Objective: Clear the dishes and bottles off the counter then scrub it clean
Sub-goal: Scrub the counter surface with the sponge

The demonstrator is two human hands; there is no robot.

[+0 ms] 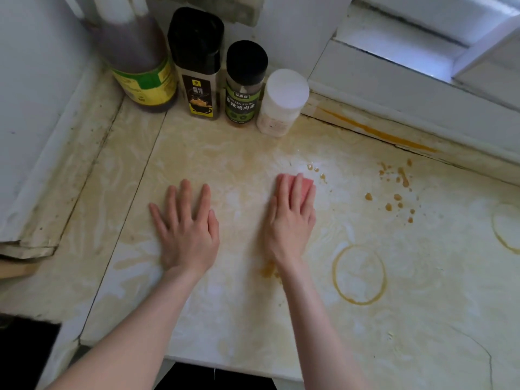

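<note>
Stained counter (365, 319); right hand (291, 220) flat, mostly hiding pink sponge (308, 184)

Left grip (187, 229) flat, splayed, right grip (291, 220) flat

Cream counter (197, 153), marbled and stained
Pale beige-yellow swirls run all over the cream surface, with an amber ring (334, 273), rusty orange drops (404, 180) and an orange streak (374, 131) at the back edge; the sponge (308, 183) is pink; the big bottle (135, 52) is dark brown with a green and yellow label, the tall jar (198, 80) has a black cap and a black label with yellow print, the green jar (243, 88) a black cap and white lettering (partly Chinese characters), the white jar (281, 105) a white lid and pale speckled body; the wall (28, 80) is white
</note>
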